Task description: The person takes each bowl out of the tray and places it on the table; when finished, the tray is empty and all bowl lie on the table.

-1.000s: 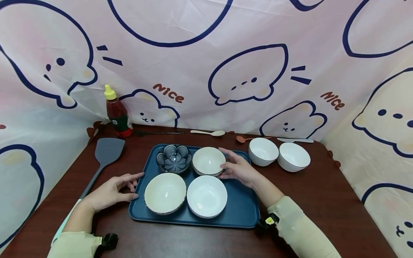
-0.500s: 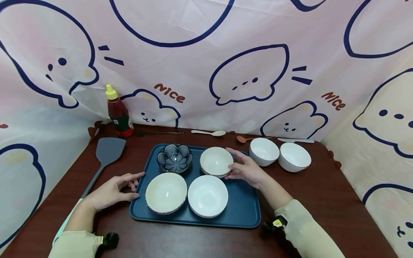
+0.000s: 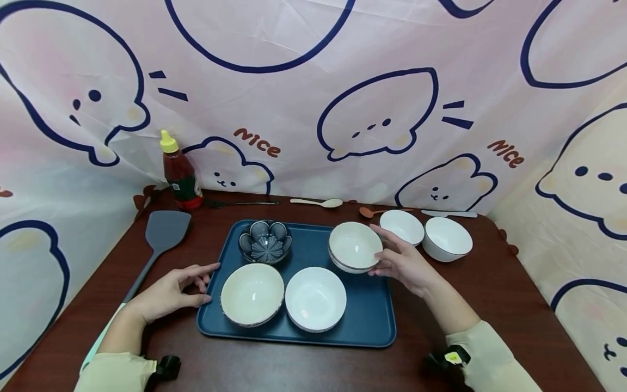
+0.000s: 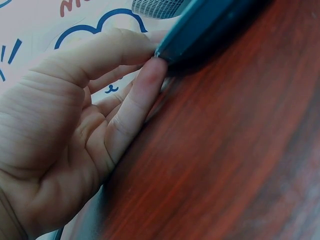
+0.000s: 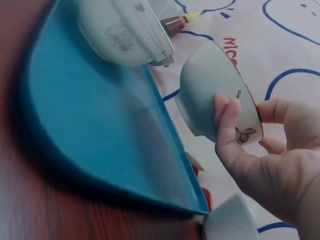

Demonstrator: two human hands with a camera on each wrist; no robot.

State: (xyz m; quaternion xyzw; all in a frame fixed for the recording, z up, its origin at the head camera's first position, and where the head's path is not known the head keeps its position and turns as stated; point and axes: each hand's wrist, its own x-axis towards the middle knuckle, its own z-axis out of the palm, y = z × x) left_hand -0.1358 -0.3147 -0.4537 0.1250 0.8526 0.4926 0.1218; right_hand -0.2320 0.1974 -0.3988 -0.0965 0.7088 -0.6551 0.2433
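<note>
My right hand [image 3: 404,265] grips a cream bowl [image 3: 355,245] by its right side, above the right back part of the blue tray [image 3: 367,321]. In the right wrist view this bowl [image 5: 200,90] is tilted, shows a brown leaf print, and hangs clear of the tray. My left hand [image 3: 168,291] touches the tray's left edge with thumb and index fingertip; the other fingers are bent. On the tray stand a dark blue flower-shaped bowl [image 3: 265,245], a larger cream bowl [image 3: 252,295] and a white bowl [image 3: 315,299].
Two white bowls [image 3: 403,227] [image 3: 447,238] stand right of the tray. A red sauce bottle [image 3: 181,177], dark fork [image 3: 240,203], cream spoon [image 3: 318,202], orange spoon [image 3: 374,211] and pale knife [image 3: 448,213] line the back. A grey spatula [image 3: 166,231] lies left.
My right hand has carried the cream bowl rightward, away from the flower-shaped bowl and up off the tray. The left hand has stayed at the tray's edge.
</note>
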